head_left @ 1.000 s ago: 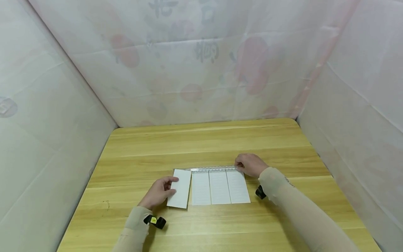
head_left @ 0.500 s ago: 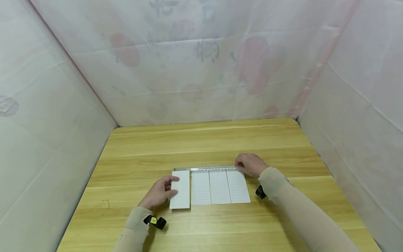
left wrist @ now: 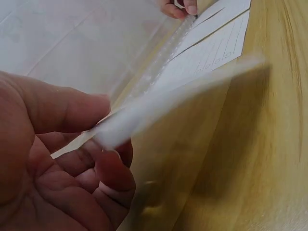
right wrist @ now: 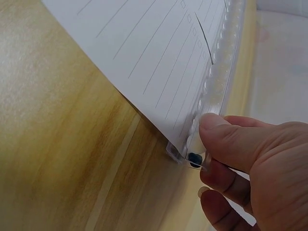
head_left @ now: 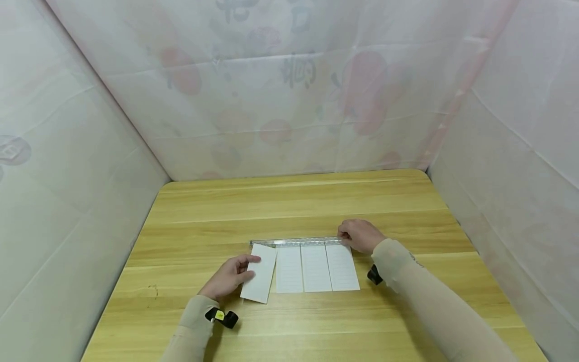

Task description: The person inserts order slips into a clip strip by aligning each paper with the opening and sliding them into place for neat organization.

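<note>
My left hand (head_left: 226, 276) pinches a white paper card (head_left: 259, 274) by its left side. The card hangs at a slant, and a shadow falls below it on the table in the left wrist view. To its right, three white cards (head_left: 315, 269) with printed lines lie side by side along a clear ridged plastic strip (head_left: 289, 242). My right hand (head_left: 362, 236) holds the right end of that strip between thumb and fingers. The right wrist view shows a small dark piece (right wrist: 195, 160) inside the strip's end, near the thumb.
The light wood table (head_left: 289, 206) carries all of this. Pale patterned fabric walls (head_left: 280, 100) stand at the back and both sides. A black camera band (head_left: 221, 318) sits on the left wrist.
The card in my left hand stood straight half a second ago and now slants, its lower end swung left and its top to the right. My right hand stays at the strip's end.
</note>
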A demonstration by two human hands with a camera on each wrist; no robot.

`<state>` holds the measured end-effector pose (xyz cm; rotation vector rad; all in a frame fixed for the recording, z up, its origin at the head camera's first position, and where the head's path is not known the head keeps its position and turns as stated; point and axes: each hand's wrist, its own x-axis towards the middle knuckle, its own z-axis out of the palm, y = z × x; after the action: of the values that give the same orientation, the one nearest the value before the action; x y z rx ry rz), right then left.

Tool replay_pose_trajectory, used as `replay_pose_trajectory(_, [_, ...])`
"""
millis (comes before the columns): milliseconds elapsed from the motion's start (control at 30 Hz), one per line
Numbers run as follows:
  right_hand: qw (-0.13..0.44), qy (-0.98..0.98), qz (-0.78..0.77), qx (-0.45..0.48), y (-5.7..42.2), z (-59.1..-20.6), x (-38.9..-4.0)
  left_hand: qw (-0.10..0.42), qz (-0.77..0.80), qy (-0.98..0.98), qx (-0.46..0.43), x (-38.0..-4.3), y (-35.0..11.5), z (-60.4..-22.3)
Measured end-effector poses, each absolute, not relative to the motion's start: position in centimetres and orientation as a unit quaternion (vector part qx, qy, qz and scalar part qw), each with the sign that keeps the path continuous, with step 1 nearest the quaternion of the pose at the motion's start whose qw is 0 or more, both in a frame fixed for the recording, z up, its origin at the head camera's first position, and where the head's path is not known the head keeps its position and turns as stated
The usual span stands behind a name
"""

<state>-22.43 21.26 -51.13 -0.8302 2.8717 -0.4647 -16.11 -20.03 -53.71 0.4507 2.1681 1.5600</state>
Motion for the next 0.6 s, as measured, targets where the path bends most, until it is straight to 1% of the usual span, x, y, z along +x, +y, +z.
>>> replay_pose_trajectory(167, [0.061,0.948,-0.147,-0.275,21.19,-51.09,-22.56,0.224,0.583,0.766,0.155,-16.02,-20.09,-53.42])
replay_pose_trajectory(300, [0.054,0.949,-0.15,-0.272,21.13,-51.12,-22.62,0.235,0.599,0.751,0.149,-16.33,-20.28,-54.06])
replay_pose_trajectory(600, [0.058,0.949,-0.147,-0.273,21.18,-51.34,-22.66,0.196,0.586,0.778,0.109,-16.23,-19.94,-54.34])
